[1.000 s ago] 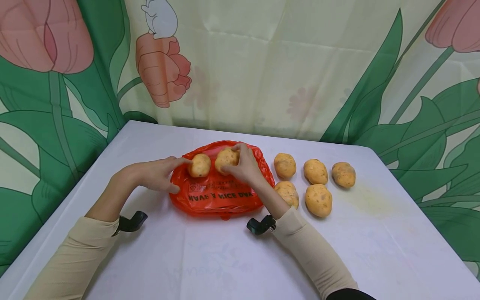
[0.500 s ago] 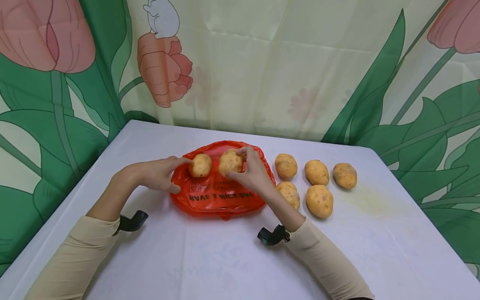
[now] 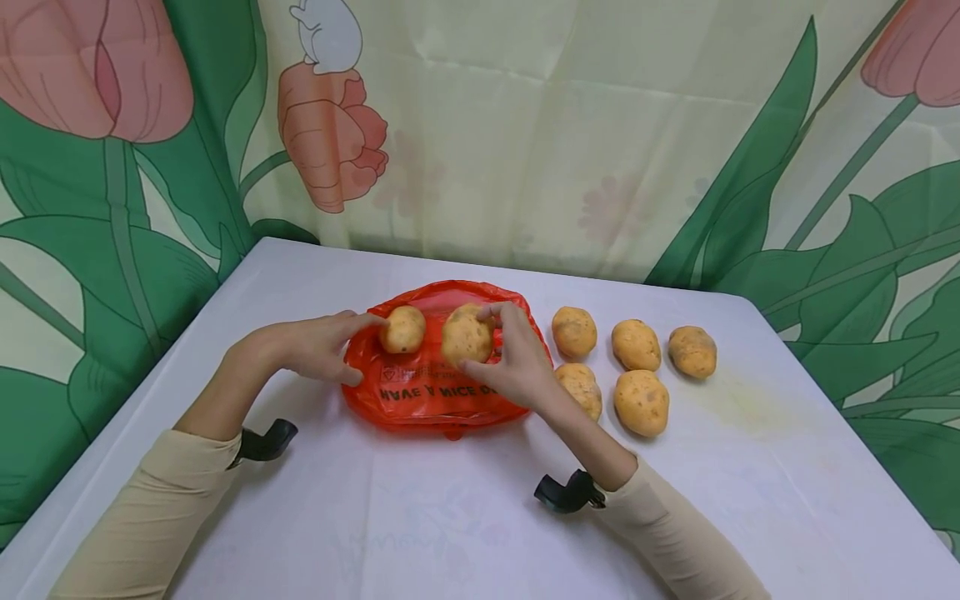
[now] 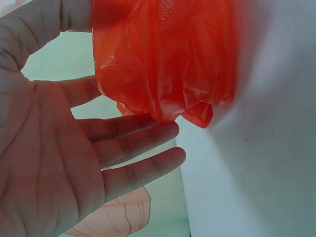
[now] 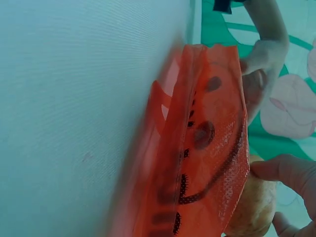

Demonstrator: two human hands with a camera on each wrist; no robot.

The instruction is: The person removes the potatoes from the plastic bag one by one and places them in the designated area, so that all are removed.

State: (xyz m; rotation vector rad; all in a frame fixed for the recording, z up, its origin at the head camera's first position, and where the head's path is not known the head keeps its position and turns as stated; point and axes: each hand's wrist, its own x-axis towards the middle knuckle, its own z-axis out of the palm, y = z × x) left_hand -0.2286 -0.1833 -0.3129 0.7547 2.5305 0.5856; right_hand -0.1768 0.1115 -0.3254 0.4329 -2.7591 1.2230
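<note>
A red plastic bag (image 3: 420, 408) with dark lettering lies spread on the table, its mouth facing up. My left hand (image 3: 318, 346) rests at the bag's left rim, fingers fairly straight; in the left wrist view the fingers (image 4: 143, 170) extend along the bag's outside. One potato (image 3: 402, 330) sits in the bag near that hand. My right hand (image 3: 517, 358) pinches a second potato (image 3: 465, 337) between thumb and fingers, over the bag's right half. In the right wrist view, the bag wall partly hides this potato (image 5: 254, 207).
To the right of the bag, several potatoes (image 3: 636, 344) lie in two loose rows on the white table (image 3: 420, 517). One of them (image 3: 581, 387) is partly behind my right forearm. A printed floral curtain (image 3: 480, 150) hangs behind the table's far edge.
My right hand has drawn slightly toward me and to the right with its potato, and the forearm has swung right. The left hand, bag and other potatoes look almost unmoved.
</note>
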